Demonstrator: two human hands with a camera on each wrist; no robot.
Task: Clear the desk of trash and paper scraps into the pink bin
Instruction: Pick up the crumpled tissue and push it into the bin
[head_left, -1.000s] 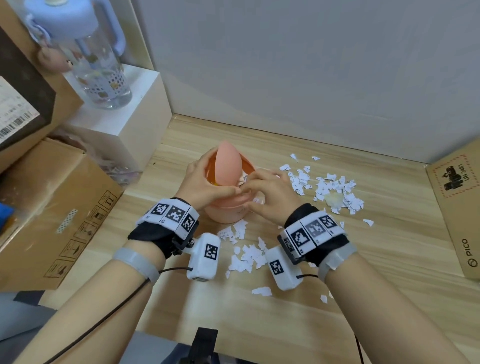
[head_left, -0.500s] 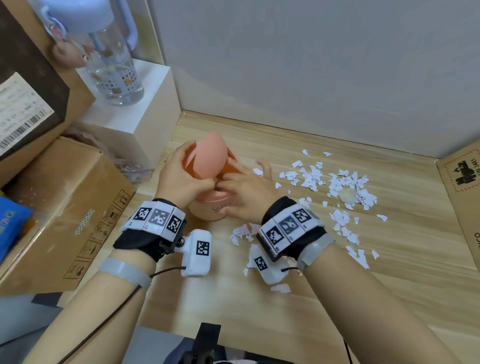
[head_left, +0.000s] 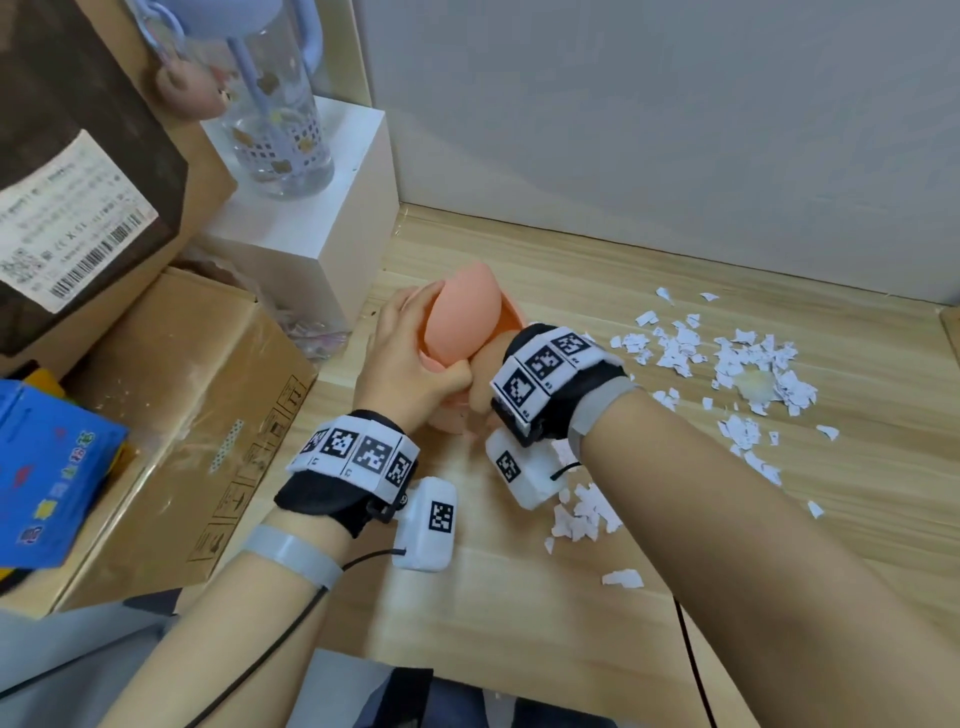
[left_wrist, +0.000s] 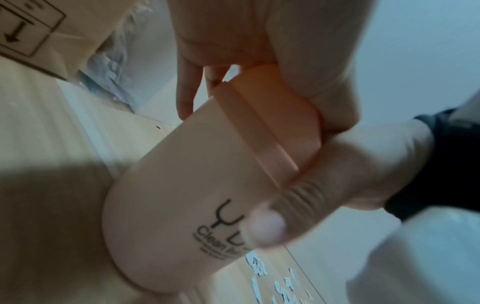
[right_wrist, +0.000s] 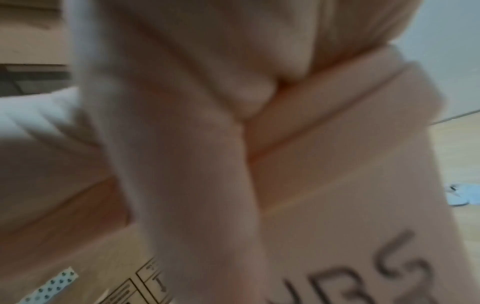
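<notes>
The pink bin (head_left: 460, 332) stands at the desk's left, close to the white block, with its swing lid tipped up. My left hand (head_left: 415, 358) grips its left side and rim. Beside it, my right hand (head_left: 480, 382) holds the front, mostly hidden behind the wristband. In the left wrist view the bin (left_wrist: 187, 195) fills the middle and my right thumb (left_wrist: 267, 224) presses on its printed front. The right wrist view is blurred, with the bin (right_wrist: 363, 185) against my fingers. White paper scraps (head_left: 727, 364) and a pale crumpled wad (head_left: 753, 385) lie to the right, and more scraps (head_left: 587, 512) lie near my right wrist.
A white block (head_left: 311, 234) carrying a water bottle (head_left: 275, 119) stands just behind and left of the bin. Cardboard boxes (head_left: 182, 415) and a blue packet (head_left: 47, 467) crowd the left. Another cardboard box (head_left: 953, 332) sits at the right edge. A grey wall closes the back.
Both hands have slid the bin left, away from the scraps and toward the white block. My right hand has shifted from the bin's right side to its front.
</notes>
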